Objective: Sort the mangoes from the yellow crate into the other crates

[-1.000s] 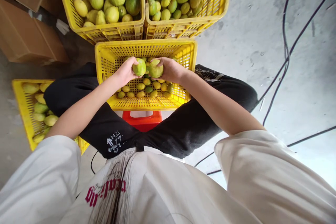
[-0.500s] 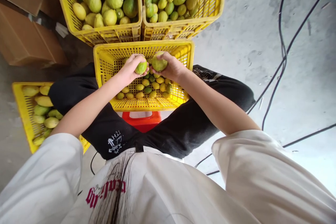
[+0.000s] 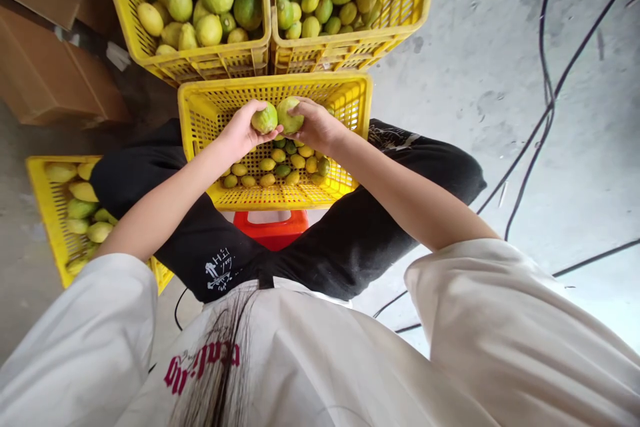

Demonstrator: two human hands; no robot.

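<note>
Holding a green fruit over the middle crate, the left hand had its fingers curled around the fruit's left side, thumb under it. Touching it on the right was a second green fruit, which the right hand gripped with fingers wrapped over its top and far side. Both fruits hung above a loose layer of small yellow-green fruits lying on the crate's floor. That crate sat between the person's knees, clad in black trousers, with a red stool showing just below its near wall. Two fuller yellow crates stood just beyond it: the far left crate with large pale-green fruits, the far right crate with smaller mixed ones. Another yellow crate lay on the concrete floor by the left knee, holding some fruit. Cardboard boxes stood at the upper left, and black cables ran across the floor at the right.
</note>
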